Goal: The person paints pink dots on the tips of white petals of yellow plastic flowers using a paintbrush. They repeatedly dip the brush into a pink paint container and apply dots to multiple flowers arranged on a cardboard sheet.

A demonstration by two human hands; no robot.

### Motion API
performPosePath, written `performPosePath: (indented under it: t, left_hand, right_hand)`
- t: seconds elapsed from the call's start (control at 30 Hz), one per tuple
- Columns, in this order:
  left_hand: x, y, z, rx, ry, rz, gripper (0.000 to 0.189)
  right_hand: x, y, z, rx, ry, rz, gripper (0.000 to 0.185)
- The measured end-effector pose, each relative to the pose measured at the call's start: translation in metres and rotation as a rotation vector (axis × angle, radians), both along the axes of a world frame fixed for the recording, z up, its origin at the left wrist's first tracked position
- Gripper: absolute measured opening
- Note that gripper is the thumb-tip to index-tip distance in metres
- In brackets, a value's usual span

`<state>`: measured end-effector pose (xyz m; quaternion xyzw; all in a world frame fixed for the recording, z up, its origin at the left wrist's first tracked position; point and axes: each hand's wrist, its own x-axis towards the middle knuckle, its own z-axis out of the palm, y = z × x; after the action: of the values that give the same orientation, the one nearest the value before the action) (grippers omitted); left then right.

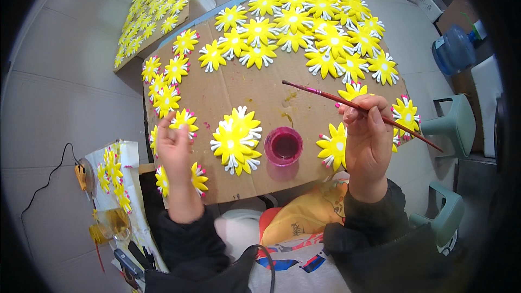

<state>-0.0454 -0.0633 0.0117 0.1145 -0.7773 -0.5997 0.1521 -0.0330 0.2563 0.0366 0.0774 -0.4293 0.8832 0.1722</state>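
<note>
My right hand point(368, 142) grips a thin paintbrush point(338, 98) with a reddish handle, its dark bristles pointing left above the cardboard point(260, 89). Below the bristles stands a small clear cup point(301, 146) of dark magenta paint. Just left of the cup lies a small overlapping pile of yellow flowers point(232, 144) with white-tipped stamens. My left hand point(175, 150), slightly blurred, hovers at the left edge with thumb and fingers apart. By its fingertips is a yellow flower point(184, 120) with pink stamen tips. Another pink-tipped flower point(333, 146) lies partly behind my right hand.
Many white-stamened flowers point(293, 20) cover the board's far side. Pink-tipped flowers point(167, 101) line its left edge. A second board of flowers point(154, 8) stands beyond. At left, a side table point(136, 195) holds a tipped clear cup point(116, 224). Green stools point(452, 124) stand at right.
</note>
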Motion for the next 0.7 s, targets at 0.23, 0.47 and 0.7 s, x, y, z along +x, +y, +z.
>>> performPosePath:
  t: [0.23, 0.47, 0.7]
  left_hand:
    - [0.027, 0.063, -0.048, -0.895, -0.173, -0.098, 0.082]
    - [0.028, 0.061, -0.052, -0.961, -0.476, -0.288, 0.109]
    - [0.03, 0.048, -0.048, -0.94, -0.438, -0.422, 0.101]
  right_hand:
    - [0.019, 0.009, 0.004, 0.142, -0.057, 0.016, 0.023]
    - [0.014, 0.0, -0.004, 0.168, -0.095, 0.009, 0.022]
    - [0.011, -0.009, -0.019, 0.217, -0.147, 0.031, 0.022]
